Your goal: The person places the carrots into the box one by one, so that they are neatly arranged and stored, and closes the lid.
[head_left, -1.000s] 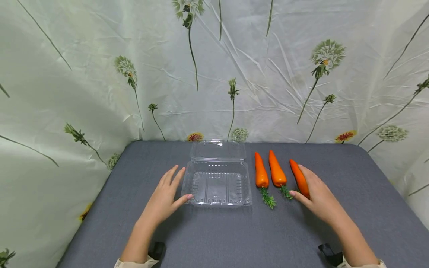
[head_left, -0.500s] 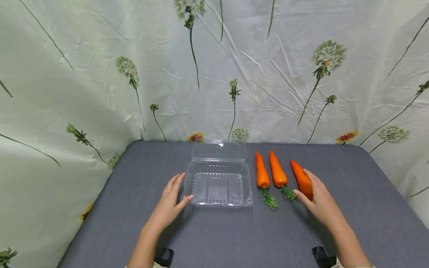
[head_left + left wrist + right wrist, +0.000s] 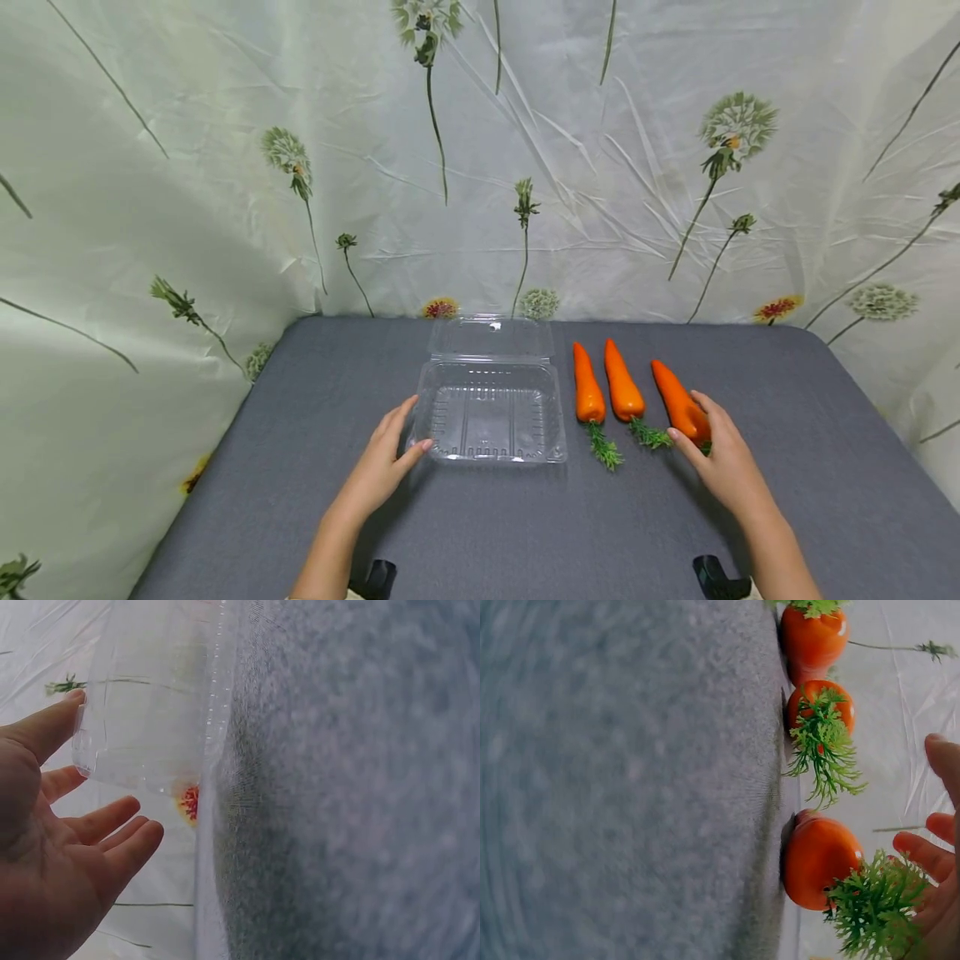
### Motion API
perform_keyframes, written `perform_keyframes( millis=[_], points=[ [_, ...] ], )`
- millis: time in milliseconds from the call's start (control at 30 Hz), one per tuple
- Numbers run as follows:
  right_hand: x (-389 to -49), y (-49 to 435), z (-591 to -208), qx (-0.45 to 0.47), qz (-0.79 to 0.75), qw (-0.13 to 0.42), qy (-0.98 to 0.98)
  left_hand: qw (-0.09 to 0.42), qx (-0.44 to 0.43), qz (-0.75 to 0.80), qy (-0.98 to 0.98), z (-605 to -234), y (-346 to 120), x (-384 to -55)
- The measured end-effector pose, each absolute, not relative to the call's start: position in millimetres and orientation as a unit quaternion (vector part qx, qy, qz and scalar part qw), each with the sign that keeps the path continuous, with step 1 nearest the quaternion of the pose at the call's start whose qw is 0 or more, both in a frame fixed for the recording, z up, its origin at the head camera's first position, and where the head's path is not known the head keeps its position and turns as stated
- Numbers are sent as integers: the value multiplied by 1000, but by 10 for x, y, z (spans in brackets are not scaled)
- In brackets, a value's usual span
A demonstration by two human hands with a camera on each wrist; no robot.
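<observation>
A clear plastic clamshell container (image 3: 491,408) lies on the grey table with its lid folded back. My left hand (image 3: 384,458) is at its left side, fingers loosely extended and thumb at the near left corner. In the left wrist view the thumb and forefinger meet the container's (image 3: 142,735) edge, the other fingers apart from it. To the right lie three orange toy carrots with green tops: the left carrot (image 3: 588,387), the middle carrot (image 3: 623,383) and the right carrot (image 3: 678,404). My right hand (image 3: 723,458) hovers around the thick end of the right carrot, fingers spread, not gripping it.
A grey cloth covers the table (image 3: 517,533). Behind and to the left hangs a pale curtain (image 3: 600,167) printed with dandelions. Dark straps with camera mounts sit at both wrists.
My right hand has drawn back toward me, uncovering more of the right carrot. My left hand has shifted slightly nearer to me along the container's side. The carrots and container keep their places.
</observation>
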State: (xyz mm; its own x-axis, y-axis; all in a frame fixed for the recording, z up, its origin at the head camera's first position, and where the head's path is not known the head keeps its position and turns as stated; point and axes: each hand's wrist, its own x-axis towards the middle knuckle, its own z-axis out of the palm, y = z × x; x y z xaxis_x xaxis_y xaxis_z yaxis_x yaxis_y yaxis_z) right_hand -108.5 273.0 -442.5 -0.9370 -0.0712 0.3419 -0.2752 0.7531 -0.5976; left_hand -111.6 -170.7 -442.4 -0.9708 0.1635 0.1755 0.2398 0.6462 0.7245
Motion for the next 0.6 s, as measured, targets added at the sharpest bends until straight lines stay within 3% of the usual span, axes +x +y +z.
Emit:
perform_keyframes(
  millis=[500, 600],
  points=[
    [-1092, 2816, -4581, 48, 365, 158, -916, 17, -108, -490, -865, -4506, -1709, -1106],
    [-1094, 2830, -4601, 32, 368, 150, -917, 10, -108, -508, -855, -4383, -1666, -1063]
  ],
)
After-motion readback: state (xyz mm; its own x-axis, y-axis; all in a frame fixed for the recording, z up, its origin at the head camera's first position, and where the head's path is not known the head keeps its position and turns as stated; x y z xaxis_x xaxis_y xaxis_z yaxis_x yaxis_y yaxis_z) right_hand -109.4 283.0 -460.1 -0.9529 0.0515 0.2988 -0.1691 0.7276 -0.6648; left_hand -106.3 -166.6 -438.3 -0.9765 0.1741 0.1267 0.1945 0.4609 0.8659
